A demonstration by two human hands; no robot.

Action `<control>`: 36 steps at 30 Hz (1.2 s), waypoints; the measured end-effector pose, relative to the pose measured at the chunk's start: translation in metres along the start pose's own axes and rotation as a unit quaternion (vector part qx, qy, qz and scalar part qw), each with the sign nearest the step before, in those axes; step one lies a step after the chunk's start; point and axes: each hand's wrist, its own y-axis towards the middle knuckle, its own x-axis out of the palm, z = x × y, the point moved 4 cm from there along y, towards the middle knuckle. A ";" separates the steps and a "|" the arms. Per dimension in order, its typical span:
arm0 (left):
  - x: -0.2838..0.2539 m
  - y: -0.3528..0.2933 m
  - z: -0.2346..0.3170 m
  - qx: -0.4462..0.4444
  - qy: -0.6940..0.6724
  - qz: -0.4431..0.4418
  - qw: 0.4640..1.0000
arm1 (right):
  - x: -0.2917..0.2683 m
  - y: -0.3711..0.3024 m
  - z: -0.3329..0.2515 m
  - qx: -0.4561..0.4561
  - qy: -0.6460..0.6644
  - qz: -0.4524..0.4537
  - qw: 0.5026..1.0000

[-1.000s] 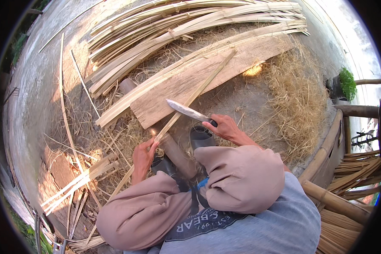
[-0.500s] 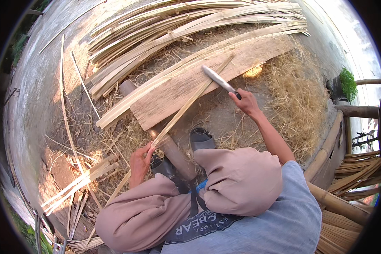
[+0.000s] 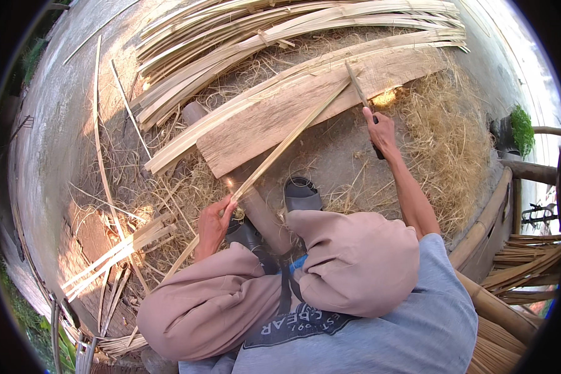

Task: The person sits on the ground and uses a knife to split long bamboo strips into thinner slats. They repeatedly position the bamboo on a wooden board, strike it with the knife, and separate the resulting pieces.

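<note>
My left hand (image 3: 214,225) is closed round a long bamboo strip (image 3: 291,135) beside my left knee. The strip slants up and to the right across a wooden plank (image 3: 255,138), its far end lying over the board. In my right hand (image 3: 382,132) is a knife (image 3: 358,85), gripped by its dark handle, with the blade pointing away from me. The blade stands edge-on at the strip's far end; whether it touches the strip I cannot tell. Other pale bamboo strips (image 3: 187,144) lie along the plank's far edge.
A large stack of bamboo strips (image 3: 230,53) lies beyond the plank. Curly shavings (image 3: 436,149) are heaped at the right. A short bundle of strips (image 3: 121,255) rests at the left. Bamboo poles (image 3: 483,218) and a potted green plant (image 3: 522,131) stand at the far right.
My right hand has moved right and slightly up, turning the knife from a leftward slant to nearly upright in view. The left hand keeps its grip on the strip.
</note>
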 end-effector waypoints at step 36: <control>-0.020 0.010 -0.003 -0.069 -0.041 -0.081 0.993 | 0.018 -0.059 -0.039 -0.268 -0.046 -0.046 0.961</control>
